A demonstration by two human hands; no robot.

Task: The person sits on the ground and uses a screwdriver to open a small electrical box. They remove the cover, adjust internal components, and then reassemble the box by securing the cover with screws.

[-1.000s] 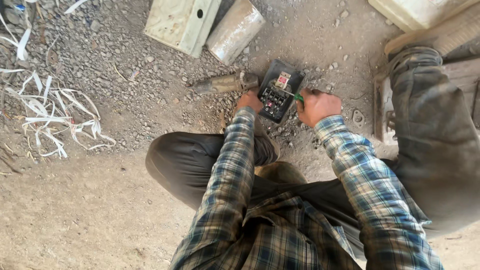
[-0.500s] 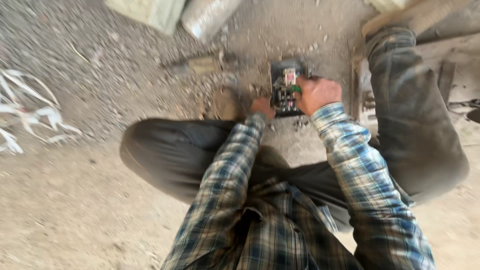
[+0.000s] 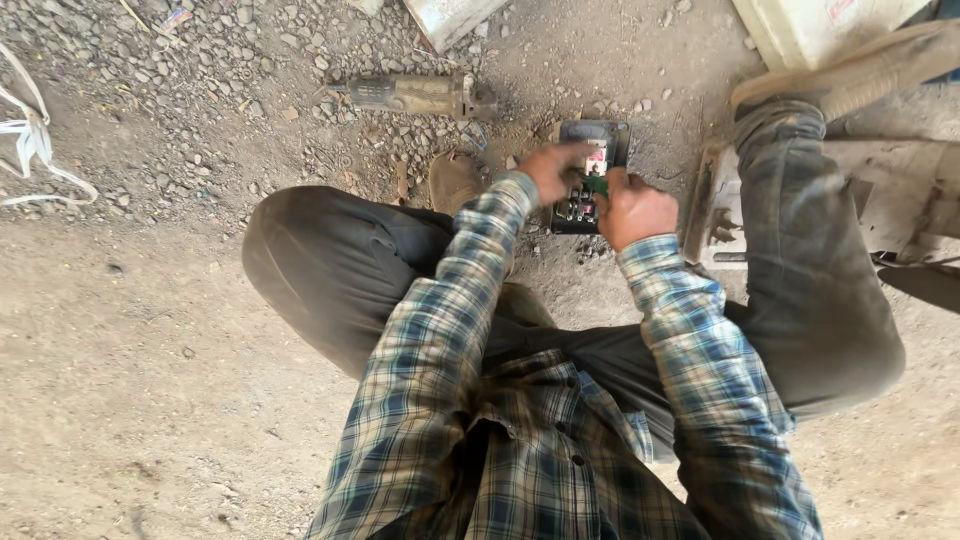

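I squat on gravelly dirt, both arms in plaid sleeves stretched forward. A small dark electrical switch box (image 3: 590, 140) with metal terminals inside lies on the ground between my knees. My left hand (image 3: 548, 168) grips its left side. My right hand (image 3: 634, 208) is closed around a green-handled tool (image 3: 597, 184), probably a screwdriver, whose tip sits in the box's terminals. The lower part of the box is hidden under my hands.
A rusty cylindrical tool (image 3: 420, 95) lies on the gravel beyond the box. White plastic strips (image 3: 35, 150) lie far left. A worn metal part (image 3: 890, 200) sits right of my right knee. Pale slabs (image 3: 810, 30) are at the top edge.
The view has tilted and shifted, so the box sits nearer the frame's top centre. Both hands have stayed on the box, the right one working the green tool in it.
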